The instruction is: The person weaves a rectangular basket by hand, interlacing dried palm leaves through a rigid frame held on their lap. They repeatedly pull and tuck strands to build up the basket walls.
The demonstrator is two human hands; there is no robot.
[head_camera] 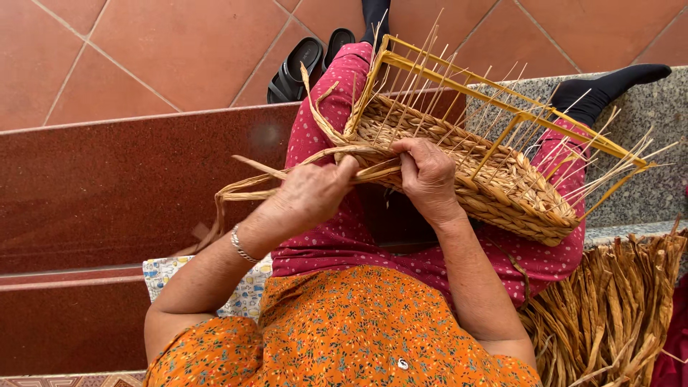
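A half-woven straw basket [494, 183] lies on its side across my lap, built around a yellow metal frame [502, 93] with thin upright stakes sticking out. My left hand [315, 190] pinches a flat dried straw strand [287, 175] that loops off to the left. At the near end of the basket my right hand [428, 175] presses its fingers onto the woven rim, where the same strand enters the weave. I sit in pink dotted trousers and an orange flowered top.
A bundle of dried straw leaves [616, 308] lies at my right side on the grey stone step [645, 193]. Black sandals [301, 68] stand on the terracotta floor tiles ahead. A red polished step [107, 186] runs to my left, with a patterned cushion [244, 287] under me.
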